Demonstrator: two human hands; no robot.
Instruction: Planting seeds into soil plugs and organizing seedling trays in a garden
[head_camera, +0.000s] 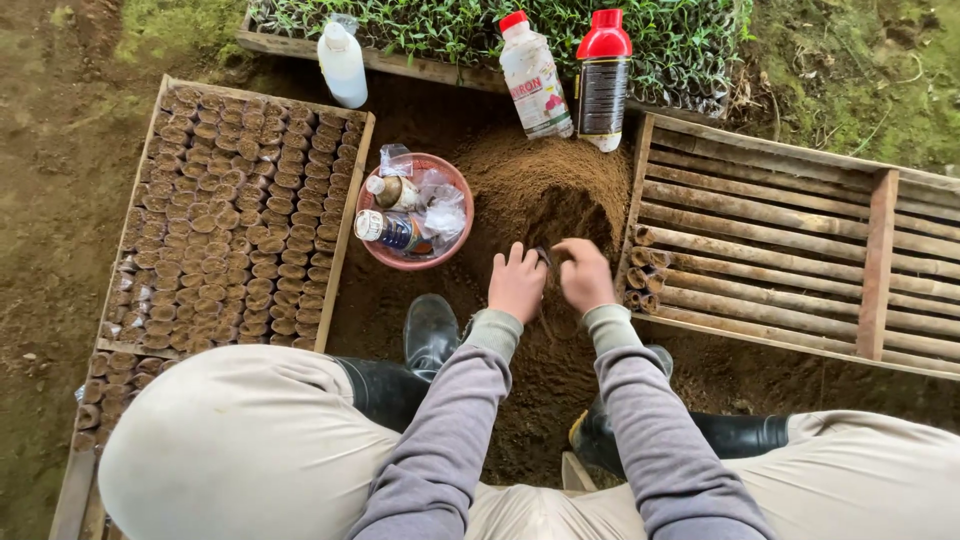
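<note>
Both hands, left (517, 284) and right (584, 276), reach forward close together, palms down, fingers curled.

A single head-worn camera looks almost straight down from above the seated person's knees, near enough that their thighs fill the bottom edge, and takes in the soil pile (545, 170) between two wooden trays (345, 215) ahead.

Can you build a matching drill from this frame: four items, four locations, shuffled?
Items:
1. round terracotta-coloured bowl
2. wooden tray packed with small soil-filled pots
3. black bottle with red cap
4. slatted bamboo tray

Locations:
A. far left
B. far right
C. between the packed tray and the soil heap
D. top centre, by the seedling bed

Pairs: 1-C, 2-A, 3-D, 4-B
</note>
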